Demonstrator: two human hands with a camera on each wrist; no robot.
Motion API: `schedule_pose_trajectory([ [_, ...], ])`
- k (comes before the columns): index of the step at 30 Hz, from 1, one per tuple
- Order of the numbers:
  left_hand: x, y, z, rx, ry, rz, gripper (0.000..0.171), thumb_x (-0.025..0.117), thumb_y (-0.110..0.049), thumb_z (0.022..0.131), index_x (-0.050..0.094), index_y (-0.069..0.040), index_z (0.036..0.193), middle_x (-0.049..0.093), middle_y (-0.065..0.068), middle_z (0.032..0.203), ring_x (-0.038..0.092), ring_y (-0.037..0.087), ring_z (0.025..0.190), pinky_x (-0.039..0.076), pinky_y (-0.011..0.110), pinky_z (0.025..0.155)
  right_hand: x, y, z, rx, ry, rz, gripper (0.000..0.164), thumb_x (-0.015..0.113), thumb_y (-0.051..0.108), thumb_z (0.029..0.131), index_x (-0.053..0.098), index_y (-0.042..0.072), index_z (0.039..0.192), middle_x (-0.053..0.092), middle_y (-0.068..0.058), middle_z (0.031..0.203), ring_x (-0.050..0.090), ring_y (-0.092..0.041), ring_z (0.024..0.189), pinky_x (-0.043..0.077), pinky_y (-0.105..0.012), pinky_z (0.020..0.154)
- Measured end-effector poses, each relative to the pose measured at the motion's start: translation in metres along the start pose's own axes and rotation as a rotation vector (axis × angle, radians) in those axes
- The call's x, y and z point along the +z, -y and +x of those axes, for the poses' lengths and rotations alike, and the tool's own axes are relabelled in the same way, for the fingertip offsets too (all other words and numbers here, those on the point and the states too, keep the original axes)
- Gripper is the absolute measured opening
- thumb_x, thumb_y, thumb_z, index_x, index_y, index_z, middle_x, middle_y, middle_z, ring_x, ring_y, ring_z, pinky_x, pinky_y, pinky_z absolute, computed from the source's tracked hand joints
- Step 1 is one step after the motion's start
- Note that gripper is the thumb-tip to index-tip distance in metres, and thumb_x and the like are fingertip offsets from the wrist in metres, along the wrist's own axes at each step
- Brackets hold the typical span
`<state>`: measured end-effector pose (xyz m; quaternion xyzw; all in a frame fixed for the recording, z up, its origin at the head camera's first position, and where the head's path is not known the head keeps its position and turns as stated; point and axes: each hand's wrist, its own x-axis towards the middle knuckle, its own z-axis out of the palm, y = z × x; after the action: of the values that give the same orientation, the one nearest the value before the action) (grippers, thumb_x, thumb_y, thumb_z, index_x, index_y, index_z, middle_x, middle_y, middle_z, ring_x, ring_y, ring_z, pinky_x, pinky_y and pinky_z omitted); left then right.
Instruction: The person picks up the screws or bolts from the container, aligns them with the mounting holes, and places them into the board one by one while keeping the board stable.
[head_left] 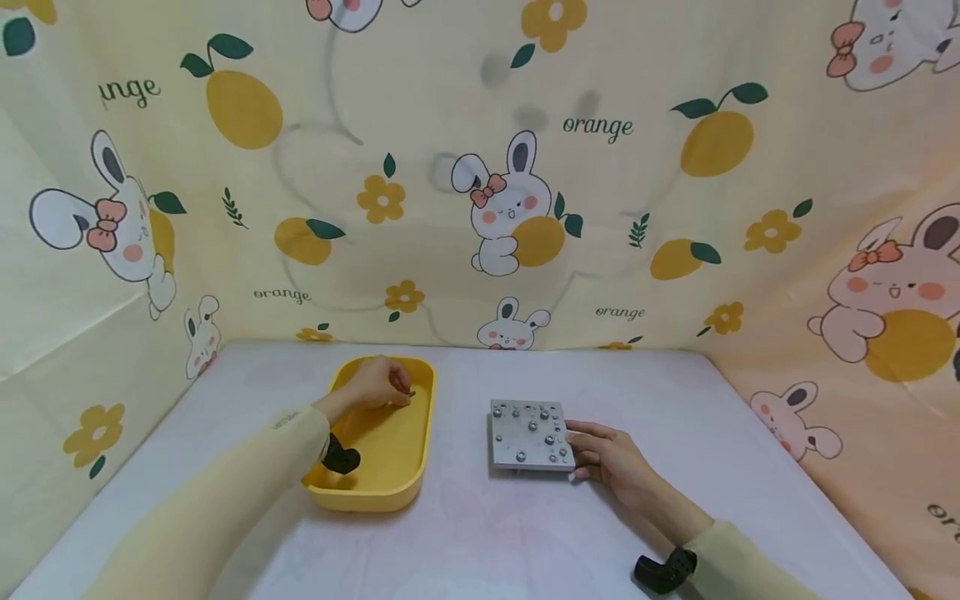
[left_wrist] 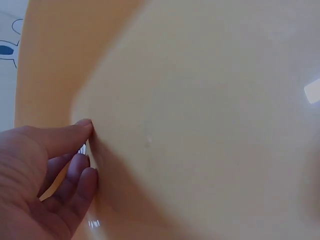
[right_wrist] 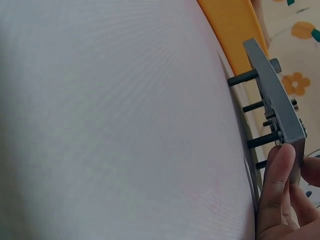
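Observation:
My left hand (head_left: 377,382) is inside the yellow bin (head_left: 422,467), over its far end. Its thumb and fingers pinch a small dark screw-like piece (head_left: 410,393), too small to make out fully. In the left wrist view, the thumb and fingers of the left hand (left_wrist: 55,170) come together by the bin's wall, and the piece is mostly hidden. My right hand (head_left: 611,457) grips the right edge of a square metal plate (head_left: 513,429). Several screw heads show on top of the plate, and in the right wrist view dark screw shanks (right_wrist: 262,140) stick out underneath.
The bin stands on the white tabletop (head_left: 465,542), left of the plate, with a gap between them. A patterned cloth (head_left: 420,100) rises behind the table and along both sides. Each wrist carries a black device (head_left: 663,571).

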<state>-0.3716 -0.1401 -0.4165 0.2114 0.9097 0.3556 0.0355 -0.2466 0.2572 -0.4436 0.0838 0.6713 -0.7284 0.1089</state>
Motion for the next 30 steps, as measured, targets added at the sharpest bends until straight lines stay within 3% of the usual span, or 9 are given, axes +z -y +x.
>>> schedule_pose_trajectory([
  [6, 0.001, -0.001, -0.001, -0.007, 0.027, 0.003, 0.017, 0.078, 0.000, 0.081, 0.067, 0.003, 0.093, 0.067, 0.007, 0.083, 0.060, 0.015, 0.072, 0.052, 0.027, 0.061, 0.001, 0.001, 0.000, 0.000, 0.005, -0.010, 0.051, 0.068, 0.014, 0.093, 0.051, -0.002, 0.139, 0.068, -0.015, 0.112, 0.065, -0.018, 0.080, 0.055, -0.028, 0.061],
  [11, -0.008, -0.003, -0.003, -0.019, 0.049, -0.068, 0.021, 0.074, 0.001, 0.085, 0.062, 0.005, 0.102, 0.067, 0.009, 0.089, 0.063, 0.019, 0.078, 0.054, 0.030, 0.068, 0.002, 0.001, 0.000, 0.000, 0.008, -0.017, 0.051, 0.067, 0.014, 0.093, 0.051, -0.002, 0.139, 0.068, -0.014, 0.113, 0.065, -0.019, 0.081, 0.054, -0.028, 0.062],
  [17, -0.020, -0.011, -0.005, 0.059, -0.006, -0.142, 0.027, 0.073, 0.000, 0.085, 0.062, 0.007, 0.108, 0.070, 0.010, 0.092, 0.066, 0.021, 0.085, 0.053, 0.032, 0.080, -0.001, 0.000, 0.000, -0.002, 0.008, -0.008, 0.051, 0.067, 0.014, 0.093, 0.051, -0.002, 0.139, 0.068, -0.014, 0.112, 0.064, -0.019, 0.080, 0.054, -0.028, 0.061],
  [24, -0.030, -0.049, -0.005, 0.165, -0.056, -0.329, 0.024, 0.068, -0.002, 0.092, 0.060, 0.004, 0.113, 0.068, 0.015, 0.101, 0.067, 0.026, 0.093, 0.054, 0.031, 0.082, -0.004, -0.001, -0.001, 0.001, 0.006, -0.017, 0.053, 0.068, 0.015, 0.093, 0.050, -0.001, 0.140, 0.068, -0.014, 0.112, 0.065, -0.018, 0.080, 0.055, -0.028, 0.062],
  [30, -0.013, -0.091, 0.002, 0.215, -0.047, -0.383, 0.024, 0.070, -0.006, 0.092, 0.062, -0.002, 0.114, 0.070, 0.009, 0.100, 0.067, 0.027, 0.094, 0.054, 0.031, 0.083, -0.003, -0.001, 0.001, 0.003, 0.023, -0.015, 0.052, 0.068, 0.016, 0.093, 0.051, 0.000, 0.140, 0.068, -0.015, 0.112, 0.065, -0.018, 0.080, 0.055, -0.028, 0.063],
])
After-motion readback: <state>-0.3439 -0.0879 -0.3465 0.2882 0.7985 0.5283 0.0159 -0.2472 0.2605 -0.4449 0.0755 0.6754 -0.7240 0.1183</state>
